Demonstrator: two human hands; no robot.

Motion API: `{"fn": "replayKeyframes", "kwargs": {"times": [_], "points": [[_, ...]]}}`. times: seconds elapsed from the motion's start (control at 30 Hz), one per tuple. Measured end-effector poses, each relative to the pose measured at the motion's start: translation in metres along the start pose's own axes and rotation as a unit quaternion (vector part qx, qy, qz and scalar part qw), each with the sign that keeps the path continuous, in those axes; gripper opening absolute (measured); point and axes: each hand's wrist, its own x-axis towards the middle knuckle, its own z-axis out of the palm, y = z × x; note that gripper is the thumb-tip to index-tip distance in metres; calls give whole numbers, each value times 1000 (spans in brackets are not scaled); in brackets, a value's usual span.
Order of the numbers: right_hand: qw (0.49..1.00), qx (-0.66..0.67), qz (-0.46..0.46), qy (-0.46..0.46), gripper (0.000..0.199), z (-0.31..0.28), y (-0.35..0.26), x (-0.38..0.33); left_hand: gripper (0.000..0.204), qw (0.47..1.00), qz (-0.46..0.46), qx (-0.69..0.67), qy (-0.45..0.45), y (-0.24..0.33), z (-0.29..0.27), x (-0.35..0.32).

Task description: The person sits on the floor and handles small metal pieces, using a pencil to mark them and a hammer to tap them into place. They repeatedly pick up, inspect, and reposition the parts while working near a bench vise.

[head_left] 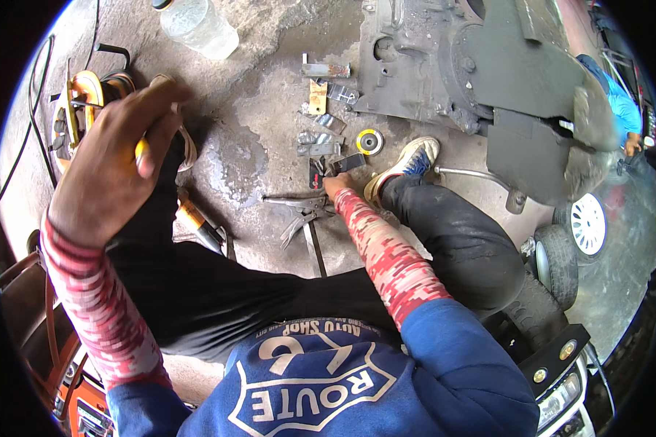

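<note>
My left hand (116, 156) is raised close to the camera at the left, with its fingers closed round a yellow-handled object (141, 148) that is mostly hidden. My right hand (337, 182) reaches down to the concrete floor and grips a small dark metal piece (346, 163). Just below that hand lie locking pliers (299, 211) and a thin metal rod (315, 247). Both forearms wear red patterned sleeves.
Several metal scraps (321, 138) and a yellow-centred disc (369, 140) lie beyond the right hand. A big dark machine casting (444, 65) fills the upper right. A plastic bottle (197, 25) stands at the top, cables (40, 109) run at left, small wheels (587, 222) at right.
</note>
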Motion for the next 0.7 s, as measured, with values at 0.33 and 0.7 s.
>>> {"fn": "replayKeyframes", "kwargs": {"times": [0.33, 0.7], "points": [[993, 57, 23, 98, 38, 17, -40, 3, 28, 978, -157, -131, -48, 22, -9, 2], [953, 132, -152, 226, 29, -62, -121, 26, 39, 978, -169, -97, -73, 38, -15, 6]]}}
